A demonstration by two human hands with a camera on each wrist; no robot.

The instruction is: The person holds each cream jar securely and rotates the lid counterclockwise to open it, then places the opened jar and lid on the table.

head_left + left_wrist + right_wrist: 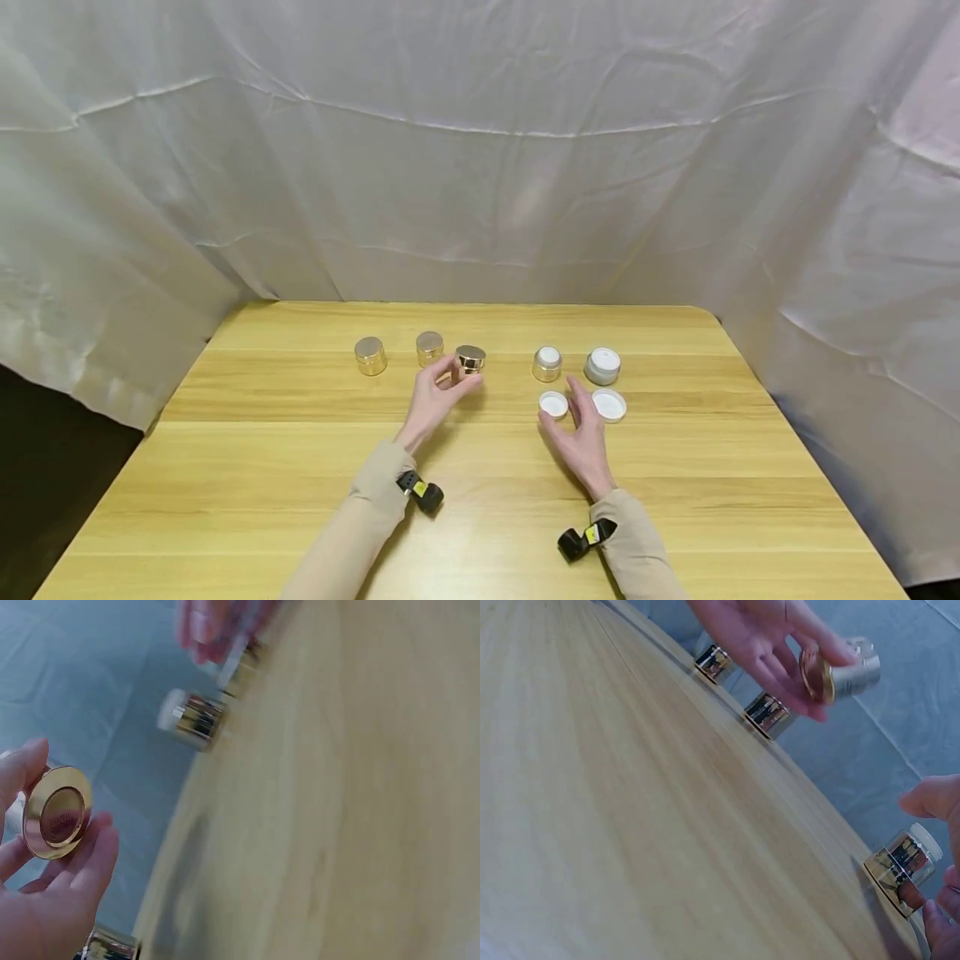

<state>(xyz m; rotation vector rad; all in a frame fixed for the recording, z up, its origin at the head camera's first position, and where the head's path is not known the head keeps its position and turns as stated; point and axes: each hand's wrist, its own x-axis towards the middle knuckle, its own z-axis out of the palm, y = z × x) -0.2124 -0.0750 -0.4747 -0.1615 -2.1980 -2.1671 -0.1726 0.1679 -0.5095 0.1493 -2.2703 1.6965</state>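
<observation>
My left hand (432, 402) holds a gold-lidded cosmetic jar (470, 359) by its side, above the table. The left wrist view shows a gold round face of this jar (58, 814), with a recessed centre. My right hand (583, 440) is low over the table, thumb and fingers spread beside a small white-lined lid (553, 405). A larger white-lined lid (609, 406) lies just right of the fingers. Behind them stand a gold jar with a white top (547, 364) and a wider, greyish jar with a white top (602, 367).
Two more gold-lidded jars, one on the far left (371, 357) and one (430, 350) close behind my left hand, stand on the wooden table (480, 517). A pale cloth (480, 192) hangs behind the table and along its sides.
</observation>
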